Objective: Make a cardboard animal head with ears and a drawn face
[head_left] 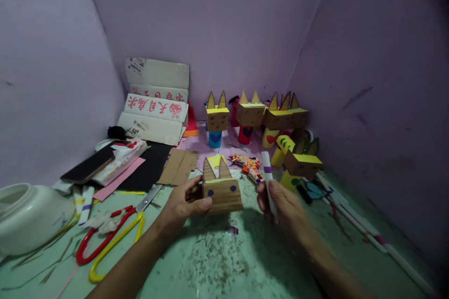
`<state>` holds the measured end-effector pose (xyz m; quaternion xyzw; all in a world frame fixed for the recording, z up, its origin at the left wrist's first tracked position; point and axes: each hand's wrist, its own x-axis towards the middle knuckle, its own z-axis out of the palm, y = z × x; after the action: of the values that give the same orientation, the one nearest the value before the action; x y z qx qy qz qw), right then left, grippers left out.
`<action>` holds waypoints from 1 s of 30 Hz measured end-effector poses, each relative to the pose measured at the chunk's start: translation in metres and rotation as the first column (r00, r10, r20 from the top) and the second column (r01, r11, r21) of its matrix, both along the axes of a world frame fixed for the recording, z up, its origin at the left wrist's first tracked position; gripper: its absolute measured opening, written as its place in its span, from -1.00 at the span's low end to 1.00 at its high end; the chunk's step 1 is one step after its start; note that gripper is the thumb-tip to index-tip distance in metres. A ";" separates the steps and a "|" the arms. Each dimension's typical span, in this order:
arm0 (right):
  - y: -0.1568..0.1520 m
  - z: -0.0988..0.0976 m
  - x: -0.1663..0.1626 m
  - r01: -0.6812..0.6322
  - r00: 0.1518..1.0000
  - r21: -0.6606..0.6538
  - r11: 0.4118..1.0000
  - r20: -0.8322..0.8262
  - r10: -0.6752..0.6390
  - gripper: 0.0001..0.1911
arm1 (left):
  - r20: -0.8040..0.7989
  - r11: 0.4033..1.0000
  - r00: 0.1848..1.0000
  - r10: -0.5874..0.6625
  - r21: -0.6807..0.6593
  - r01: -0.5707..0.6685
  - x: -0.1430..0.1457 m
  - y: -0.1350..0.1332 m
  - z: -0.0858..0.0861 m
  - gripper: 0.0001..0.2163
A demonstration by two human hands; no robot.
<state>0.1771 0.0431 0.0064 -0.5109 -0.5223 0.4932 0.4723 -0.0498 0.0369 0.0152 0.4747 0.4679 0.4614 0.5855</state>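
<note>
Pale purple walls (206,23) stand around a green table (280,264), over which the left hand (180,205) holds a small cardboard box head (224,200) by one side, thumb pressed on the front and the other fingers curled behind. It looks light and fairly stiff yet easy to crush — best taken gently by its side edges, away from the thin pointed ears (224,169), which would probably bend. Closed around a white marker (267,164), the right hand (280,201) grips a slim barrel — likely light, hard and slightly slippery.
</note>
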 end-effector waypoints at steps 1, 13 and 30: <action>-0.001 0.002 -0.003 -0.010 0.997 -0.028 1.000 -0.075 0.008 -0.44 | -0.054 0.999 0.997 -0.049 0.017 0.050 0.001 0.000 -0.001 -0.45; -0.020 0.015 -0.013 -0.600 0.776 -0.122 0.791 -0.329 0.538 -0.50 | -0.405 0.683 0.771 0.492 0.728 -0.054 -0.013 -0.019 0.026 -0.69; -0.053 0.033 -0.011 -0.587 0.600 -0.246 0.771 0.507 0.619 -0.54 | -0.846 0.395 0.386 0.367 0.518 0.759 -0.002 -0.049 0.033 -0.86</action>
<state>0.1657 -0.0095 0.0396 -0.4383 -0.7644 0.4644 0.0889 -0.0521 -0.0120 0.0478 0.9318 0.2968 0.2022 -0.0531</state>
